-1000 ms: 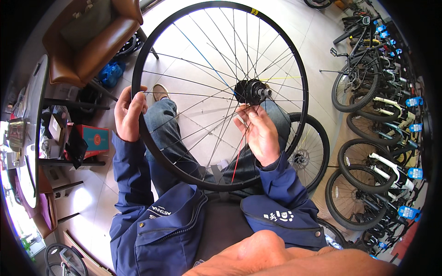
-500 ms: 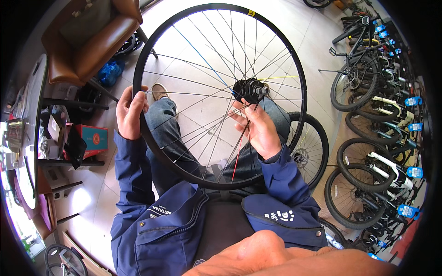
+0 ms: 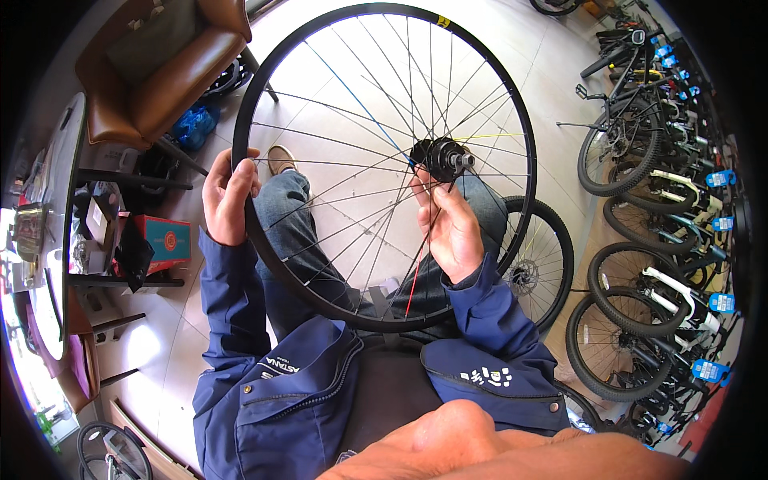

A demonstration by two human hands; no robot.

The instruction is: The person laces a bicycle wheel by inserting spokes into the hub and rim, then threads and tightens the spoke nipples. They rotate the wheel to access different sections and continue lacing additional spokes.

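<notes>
spoke handling, by the look of it: you hold up a bicycle wheel point(image 3: 438, 154) in front of you, above your knees. left hand point(image 3: 229, 198) grips the rim point(image 3: 243, 132) at its left side, thumb toward you. right hand point(image 3: 456, 228) sits just below the hub point(image 3: 445, 162), thumb and fingers close together among the spokes; whether they pinch any, cannot tell. judged: the next move calls for a firm left hold, so the wheel does not tip, and light right fingertips that bend nothing. wheel's look: rim bare and black, 1 yellow mark point(image 3: 443, 22) near its top. hub black, silvery axle end point(image 3: 464, 161) at its right. most spokes dark; 1 blue spoke point(image 3: 360, 101) upper left, 1 red spoke point(image 3: 414, 280) toward the bottom, 1 yellow spoke point(image 3: 496, 134) at right. spoke tension cannot be judged by eye.
</notes>
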